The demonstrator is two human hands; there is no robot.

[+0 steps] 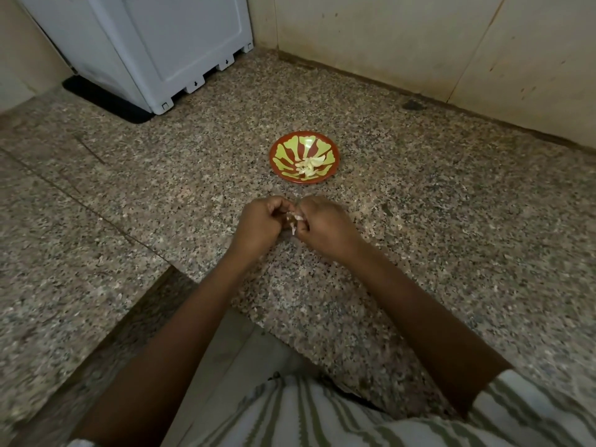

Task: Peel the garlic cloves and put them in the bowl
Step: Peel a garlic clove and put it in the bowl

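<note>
Nearest me is my striped shirt (322, 414), green lines on white, and my two bare forearms reaching out over the speckled granite counter (451, 221). My left hand (258, 224) and my right hand (325, 227) meet knuckle to knuckle above the stone, both curled nearly closed, fingers pinching one garlic clove (294, 221) between them; pale skin hangs from it, and I cannot tell how much is still on. Beyond my hands, a little apart, sits one bowl (280, 150), red with yellow-green petal shapes, holding a small heap of peeled cloves (309, 166) toward its near right side; they overlap too much to count. Farther back left stands one white appliance (167, 43) on a black mat (103, 98). I can read no writing anywhere.
</note>
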